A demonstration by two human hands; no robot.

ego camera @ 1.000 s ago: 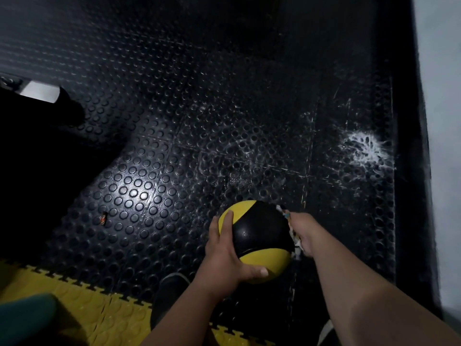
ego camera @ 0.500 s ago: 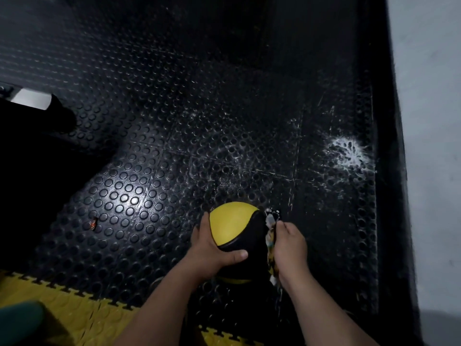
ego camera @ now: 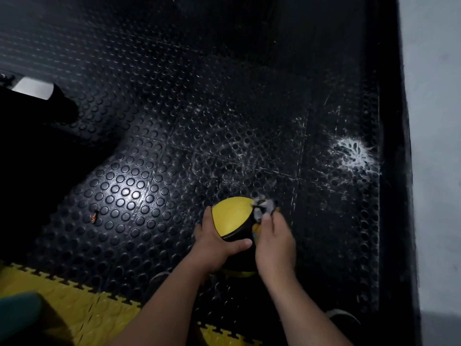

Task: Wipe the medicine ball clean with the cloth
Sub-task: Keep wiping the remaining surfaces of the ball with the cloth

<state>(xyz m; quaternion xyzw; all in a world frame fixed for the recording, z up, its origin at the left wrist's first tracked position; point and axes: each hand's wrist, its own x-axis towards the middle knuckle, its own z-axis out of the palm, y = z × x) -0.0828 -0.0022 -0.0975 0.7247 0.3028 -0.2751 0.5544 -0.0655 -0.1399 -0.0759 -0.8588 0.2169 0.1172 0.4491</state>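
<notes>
A yellow and black medicine ball (ego camera: 233, 216) is held above the dark studded floor, low in the middle of the view. My left hand (ego camera: 214, 242) grips its left side, thumb across the black band on the near face. My right hand (ego camera: 274, 239) holds a bunched pale patterned cloth (ego camera: 263, 208) against the ball's upper right side. The cloth pokes out past my fingers, blurred. The ball's right side and underside are hidden by my hands.
Black studded rubber flooring (ego camera: 174, 136) spreads out ahead, with a white scuffed patch (ego camera: 354, 154) at the right. A grey wall (ego camera: 434, 146) runs down the right edge. Yellow interlocking mats (ego camera: 74, 303) lie at the lower left. A dark bulky object (ego camera: 37, 126) sits at the left.
The ball has turned in my left hand so more yellow faces up. My right hand with the cloth has moved from the ball's right side up toward its top.
</notes>
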